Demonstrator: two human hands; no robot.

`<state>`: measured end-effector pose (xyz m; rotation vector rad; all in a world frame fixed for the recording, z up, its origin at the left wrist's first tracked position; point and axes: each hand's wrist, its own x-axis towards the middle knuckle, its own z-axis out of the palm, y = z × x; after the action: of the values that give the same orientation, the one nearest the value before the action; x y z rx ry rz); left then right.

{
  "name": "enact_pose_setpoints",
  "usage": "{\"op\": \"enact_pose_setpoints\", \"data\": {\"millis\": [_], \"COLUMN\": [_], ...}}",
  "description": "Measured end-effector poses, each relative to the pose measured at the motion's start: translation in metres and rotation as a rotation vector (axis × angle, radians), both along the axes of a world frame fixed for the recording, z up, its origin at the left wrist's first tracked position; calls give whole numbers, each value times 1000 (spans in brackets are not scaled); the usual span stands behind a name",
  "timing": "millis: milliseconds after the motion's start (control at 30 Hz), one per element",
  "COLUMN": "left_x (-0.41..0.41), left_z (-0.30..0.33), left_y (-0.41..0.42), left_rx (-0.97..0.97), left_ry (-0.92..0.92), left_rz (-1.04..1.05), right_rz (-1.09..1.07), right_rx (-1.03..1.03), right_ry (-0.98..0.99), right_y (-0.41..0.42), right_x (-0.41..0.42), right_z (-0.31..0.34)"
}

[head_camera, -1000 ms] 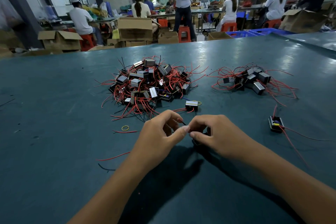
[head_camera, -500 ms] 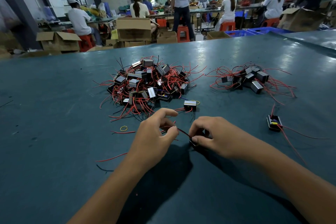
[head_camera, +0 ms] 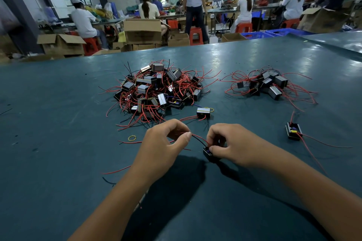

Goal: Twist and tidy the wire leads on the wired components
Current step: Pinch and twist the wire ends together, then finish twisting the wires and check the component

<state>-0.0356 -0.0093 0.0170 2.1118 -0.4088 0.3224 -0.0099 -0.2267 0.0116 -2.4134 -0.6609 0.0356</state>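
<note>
On the table (head_camera: 58,123) the big pile of wired components (head_camera: 156,88) lay beyond both hands, a smaller pile (head_camera: 264,84) farther right. The right hand (head_camera: 233,143) pinched the small black component (head_camera: 208,152) against the table near the person. Its red and black leads (head_camera: 198,139) ran up-left to the left hand (head_camera: 166,143), which pinched their far end, so the twist axis lay between the hands.

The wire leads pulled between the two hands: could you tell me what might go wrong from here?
1. The left hand pulls the wire leads taut from the small component that the right hand holds; strain at the joint could loosen them.
2. The loose red wire lies beside the left hand and could get caught in the twist.
</note>
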Motion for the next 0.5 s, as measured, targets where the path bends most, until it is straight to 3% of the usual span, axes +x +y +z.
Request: {"op": "enact_pose_setpoints", "data": {"millis": [267,500], "left_x": [2,4], "left_z": [0,-1], "left_y": [3,2], "left_rx": [-43,-53], "left_ry": [81,113], "left_rz": [25,9], "right_rz": [51,240], "right_rx": [43,24], "right_ry": [106,19], "right_y": [-11,-8], "right_x": [2,-8], "right_z": [6,12]}}
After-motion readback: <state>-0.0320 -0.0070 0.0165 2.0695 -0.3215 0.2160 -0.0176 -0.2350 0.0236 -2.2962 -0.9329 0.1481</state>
